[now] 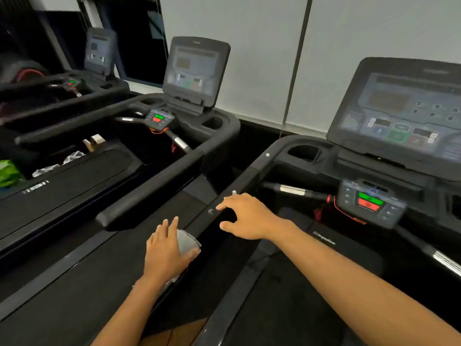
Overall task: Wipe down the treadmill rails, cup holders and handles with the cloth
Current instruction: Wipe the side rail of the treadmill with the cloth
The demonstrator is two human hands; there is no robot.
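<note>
My left hand [166, 248] holds a folded grey cloth [187, 242] against the near end of the black left rail [252, 171] of the right treadmill. The thumb lies under the cloth and the fingers spread over its top. Further up the same rail, my right hand [245, 216] hovers with fingers spread and thumb apart, fingertips at the rail's top edge. A cup holder [304, 152] sits in the console corner ahead. A silver-banded handle [291, 189] runs toward the red and green button pod [370, 202].
A second treadmill stands to the left, with its own rail [154, 181], cup holder [213, 122] and console screen [195, 71]. A third one is at far left. Green packaging [8, 172] and crumpled wrappers [72, 157] lie beside its belt. A grey wall is behind.
</note>
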